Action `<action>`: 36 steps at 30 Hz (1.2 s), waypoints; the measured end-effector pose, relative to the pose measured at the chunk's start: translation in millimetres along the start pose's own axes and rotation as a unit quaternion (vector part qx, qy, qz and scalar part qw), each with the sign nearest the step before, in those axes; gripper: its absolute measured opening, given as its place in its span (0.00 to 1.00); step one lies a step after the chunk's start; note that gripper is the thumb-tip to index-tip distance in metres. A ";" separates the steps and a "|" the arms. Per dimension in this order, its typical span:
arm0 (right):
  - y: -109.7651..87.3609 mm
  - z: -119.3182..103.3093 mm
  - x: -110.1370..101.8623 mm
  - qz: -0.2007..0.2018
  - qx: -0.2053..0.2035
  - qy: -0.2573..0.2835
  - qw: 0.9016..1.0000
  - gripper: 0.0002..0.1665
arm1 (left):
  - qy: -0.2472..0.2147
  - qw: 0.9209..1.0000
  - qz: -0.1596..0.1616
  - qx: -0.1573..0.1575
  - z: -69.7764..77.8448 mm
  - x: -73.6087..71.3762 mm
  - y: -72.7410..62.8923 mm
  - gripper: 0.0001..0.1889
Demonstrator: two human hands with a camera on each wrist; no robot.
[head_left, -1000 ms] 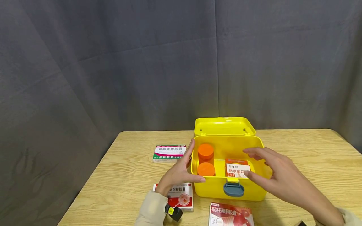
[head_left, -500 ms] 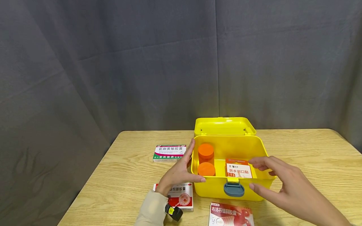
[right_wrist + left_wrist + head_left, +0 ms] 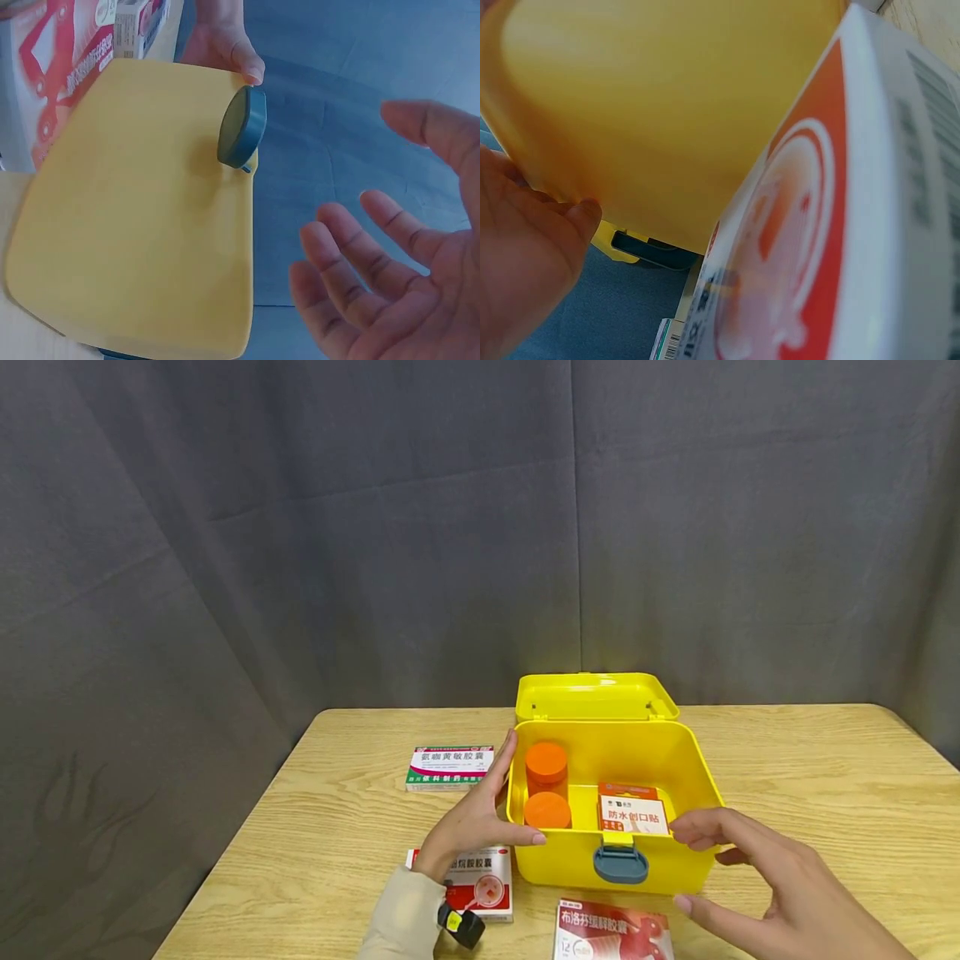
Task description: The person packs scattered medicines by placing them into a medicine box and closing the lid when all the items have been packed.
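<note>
A yellow medicine box (image 3: 660,864) stands with its lid (image 3: 596,697) tipped back. My left hand (image 3: 472,827) holds its front left corner, fingers along the left side and thumb over the front rim; the left wrist view shows the fingertips (image 3: 585,214) at the rim. Inside are two orange-capped bottles (image 3: 546,762) on the left and a box of adhesive bandages (image 3: 633,814) lying on another orange packet (image 3: 628,789). My right hand (image 3: 780,877) hovers by the front right corner, thumb and fingers apart, holding nothing. A blue-grey latch (image 3: 621,864) hangs at the front.
A green and white capsule box (image 3: 450,768) lies left of the yellow box. One red and white medicine box (image 3: 487,885) sits partly under my left wrist, and a red medicine box (image 3: 611,931) lies in front. A grey curtain (image 3: 450,527) hangs behind the wooden table (image 3: 300,860).
My right hand has moved out of the box, right and towards me, leaving the bandage box inside. The left hand has stayed at the corner.
</note>
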State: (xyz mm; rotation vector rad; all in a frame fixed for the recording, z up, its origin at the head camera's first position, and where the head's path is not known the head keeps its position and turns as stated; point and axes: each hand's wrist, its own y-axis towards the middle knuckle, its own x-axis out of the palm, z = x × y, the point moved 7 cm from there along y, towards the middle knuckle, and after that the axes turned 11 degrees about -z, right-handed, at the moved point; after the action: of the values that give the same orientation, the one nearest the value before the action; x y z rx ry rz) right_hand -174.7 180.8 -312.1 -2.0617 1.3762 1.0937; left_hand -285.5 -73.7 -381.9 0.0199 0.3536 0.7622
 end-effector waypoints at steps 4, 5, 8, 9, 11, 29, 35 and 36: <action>-1.5 11.3 12.7 -0.053 0.025 0.028 0.998 0.30 | -0.002 1.000 0.002 -0.005 -1.1 0.7 -0.5 0.60; -2.0 13.1 15.3 -0.061 0.022 0.033 0.997 0.30 | -0.002 1.000 0.003 -0.007 -1.2 0.8 -0.8 0.60; -4.1 17.6 21.4 -0.068 -0.004 0.043 0.997 0.29 | -0.003 1.000 0.003 -0.008 -1.8 1.0 -0.9 0.60; -4.7 19.1 23.2 -0.069 -0.016 0.047 0.996 0.28 | -0.003 1.000 0.002 -0.007 -1.9 1.0 -0.9 0.60; -6.2 22.0 26.5 -0.070 -0.040 0.056 0.995 0.27 | 0.000 1.000 0.001 -0.005 -2.0 0.8 -0.7 0.61; -4.6 42.1 64.7 -0.162 -0.105 0.161 0.968 0.29 | 0.007 1.000 0.002 -0.003 -1.3 -0.3 -0.5 0.60; -1.4 48.7 77.4 -0.208 -0.085 0.189 0.956 0.26 | 0.010 1.000 0.002 0.001 0.3 -0.1 0.1 0.61; -0.7 49.5 79.1 -0.213 -0.084 0.190 0.955 0.26 | 0.009 1.000 0.003 0.000 0.7 0.1 0.4 0.61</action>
State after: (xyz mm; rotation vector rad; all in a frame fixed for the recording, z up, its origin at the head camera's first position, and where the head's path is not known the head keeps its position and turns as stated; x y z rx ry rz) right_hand -177.0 171.3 -404.9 -2.6344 0.9379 0.6716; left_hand -285.5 -73.3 -381.2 0.0136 0.3710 0.7679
